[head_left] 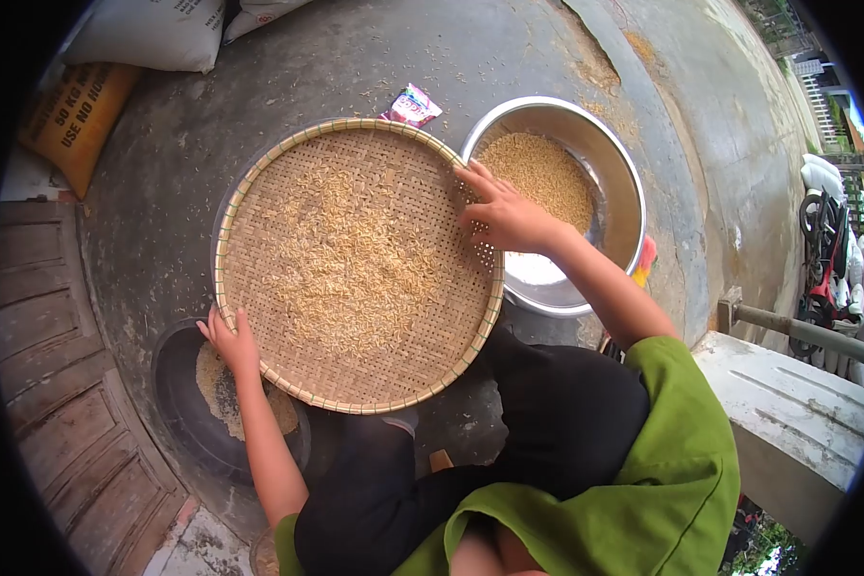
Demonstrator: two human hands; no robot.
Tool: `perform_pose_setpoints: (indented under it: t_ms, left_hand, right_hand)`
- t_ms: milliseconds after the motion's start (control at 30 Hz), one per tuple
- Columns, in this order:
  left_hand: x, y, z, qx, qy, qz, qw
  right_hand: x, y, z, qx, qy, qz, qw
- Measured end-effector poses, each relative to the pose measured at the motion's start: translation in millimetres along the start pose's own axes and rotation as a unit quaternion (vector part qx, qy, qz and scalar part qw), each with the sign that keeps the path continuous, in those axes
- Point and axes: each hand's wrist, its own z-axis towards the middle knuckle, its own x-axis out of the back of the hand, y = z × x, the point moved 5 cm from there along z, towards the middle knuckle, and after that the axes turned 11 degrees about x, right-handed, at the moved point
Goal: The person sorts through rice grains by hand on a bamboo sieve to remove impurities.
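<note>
A round woven bamboo tray [259, 182] lies in front of me with rice grain [355, 259] spread over its mesh. My left hand [228, 342] grips the tray's near-left rim. At the tray's right edge my right hand [501, 213] rests on the weave with fingers spread, touching the grain. Just beyond that hand stands a metal bowl [616, 173] holding more rice grain [543, 173].
A dark basin [178, 403] with husks sits under the tray's left edge. A small snack wrapper [412, 104] lies behind the tray. Sacks [149, 34] lie at the back left, a wooden door [48, 365] at left, a concrete step [787, 403] at right.
</note>
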Motion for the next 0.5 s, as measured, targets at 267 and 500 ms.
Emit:
perform_pose_setpoints:
  t_ms: [267, 500]
  left_hand:
    - [0.1, -1.4, 0.3, 0.003, 0.006, 0.0, 1.0]
    - [-1.2, -1.1, 0.9, 0.006, 0.005, 0.0, 1.0]
  right_hand:
    - [-5.0, -0.3, 8.8, 0.013, -0.037, -0.032, 0.999]
    - [-11.5, -1.1, 10.1, 0.001, -0.045, -0.07, 0.997]
